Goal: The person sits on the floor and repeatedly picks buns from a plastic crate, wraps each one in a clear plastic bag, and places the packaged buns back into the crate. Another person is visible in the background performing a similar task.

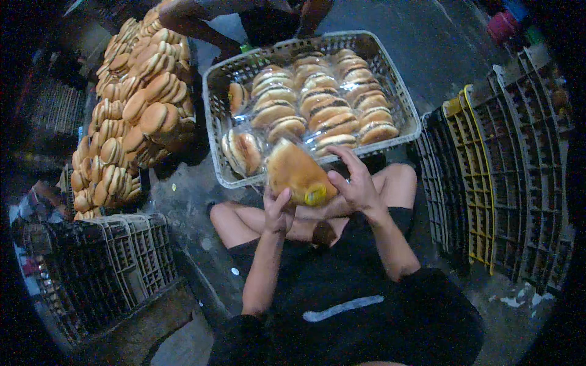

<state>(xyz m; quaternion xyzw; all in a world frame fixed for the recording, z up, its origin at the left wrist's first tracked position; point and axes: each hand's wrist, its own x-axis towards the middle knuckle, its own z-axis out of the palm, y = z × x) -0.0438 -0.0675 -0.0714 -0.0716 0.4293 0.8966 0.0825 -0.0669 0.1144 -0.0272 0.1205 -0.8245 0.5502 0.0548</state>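
A flat round bread in a clear plastic bag [293, 169], with a yellow label [316, 195] at its near end, is between my hands above my lap. My left hand [278, 211] grips its lower left edge. My right hand [356, 185] pinches the right side, thumb on the bag and forefinger stretched towards the basket rim. Just beyond them stands a pale plastic basket [414, 130]. Inside it, bagged filled buns [327, 112] stand on edge in rows. Another bagged bun [242, 151] leans in the near left corner, partly behind the held bag.
At the left, unbagged flat buns [137, 105] are heaped high. Stacked plastic crates [494, 183] form a wall at my right, with more crates [100, 270] at lower left. Another person's arm [192, 23] reaches in beyond the basket. Concrete floor [183, 201] shows between.
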